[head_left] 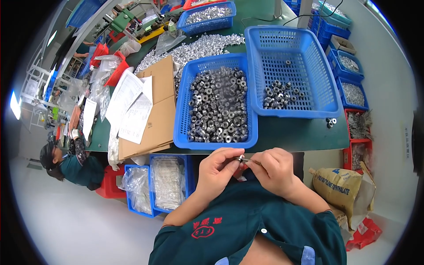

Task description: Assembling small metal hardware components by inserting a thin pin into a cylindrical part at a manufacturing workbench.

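My left hand (219, 171) pinches a small metal bushing (240, 158) between thumb and fingers, just off the front edge of the table. Close beside it, my right hand (274, 170) is closed on a thin rod-like tool (251, 161), whose tip points at the bushing; whether it enters the hole is too small to tell. Beyond my hands, a blue basket (180, 110) holds a heap of similar metal bushings (218, 106). To its right, a larger blue basket (304, 66) contains a smaller cluster of them (282, 95).
Loose bushings (331, 122) lie by the right basket. Cardboard (154, 119) with papers (132, 106) covers the table's left part, before a spread of shiny metal pieces (194, 48). Blue bins (168, 181) stand below; a sack (338, 190) is at right. Another person (75, 165) sits far left.
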{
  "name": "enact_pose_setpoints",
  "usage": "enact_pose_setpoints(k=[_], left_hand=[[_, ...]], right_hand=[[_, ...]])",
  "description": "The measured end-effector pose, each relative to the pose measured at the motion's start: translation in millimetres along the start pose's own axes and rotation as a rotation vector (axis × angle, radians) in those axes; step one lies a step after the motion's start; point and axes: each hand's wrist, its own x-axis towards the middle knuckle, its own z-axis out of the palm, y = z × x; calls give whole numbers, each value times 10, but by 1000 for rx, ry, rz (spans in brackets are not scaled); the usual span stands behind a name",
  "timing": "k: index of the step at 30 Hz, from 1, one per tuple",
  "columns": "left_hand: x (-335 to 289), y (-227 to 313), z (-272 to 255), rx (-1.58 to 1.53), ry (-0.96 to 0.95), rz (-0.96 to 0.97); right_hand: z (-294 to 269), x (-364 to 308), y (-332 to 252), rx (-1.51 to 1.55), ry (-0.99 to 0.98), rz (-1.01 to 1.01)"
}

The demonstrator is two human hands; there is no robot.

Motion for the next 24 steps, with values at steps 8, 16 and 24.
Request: enact_pose_setpoints(k=[8,16,24], left_hand=[[226,151,166,398,-56,265],[1078,470,528,696,-302,524],[2763,-326,772,1367,-517,378]], right_hand=[[-147,-130,37,474,-37,587],[-442,-254,222,653,154,827],[-378,-490,164,556,74,798]])
